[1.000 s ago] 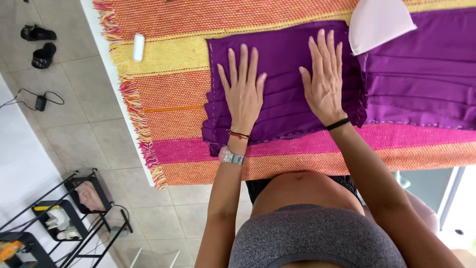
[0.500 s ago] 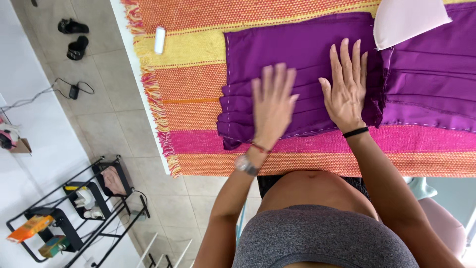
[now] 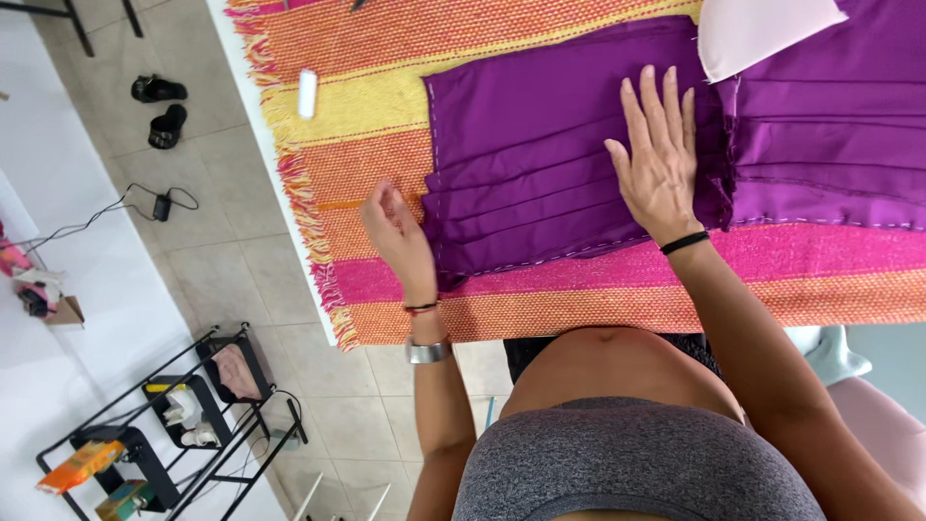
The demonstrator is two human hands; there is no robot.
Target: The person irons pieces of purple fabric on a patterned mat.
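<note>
Purple pleated fabric (image 3: 550,164) spread flat on a striped woven cloth (image 3: 386,145) over the desk (image 3: 253,125), long axis running roughly 9 to 3 o'clock, pleats running the same way across it. Right hand (image 3: 661,164) lying flat on the right half of the piece, fingers (image 3: 648,101) released and fanned toward 12 o'clock, palm pressing down near a bunched fold just to its 3 o'clock side. Left hand (image 3: 397,236) off the purple altogether, resting on the striped cloth just beside the fabric's left edge, so the fabric sits at about 3 o'clock from those fingers and very close (touching the edge or not, hard to say). Left fingers loosely curled, not clenched, holding nothing as far as can be seen. So: right hand on the piece, left hand nearer the free left edge and the lower left corner. A second stretch of the same purple (image 3: 830,145) carrying on toward 3 o'clock past the bunched fold, with a pale pinkish piece (image 3: 762,34) lying over the top at about 1 o'clock from the right hand. Small white stick-shaped thing (image 3: 308,93) (chalk maybe, too small to tell) at about 11 o'clock from the left hand, well apart from the purple.
</note>
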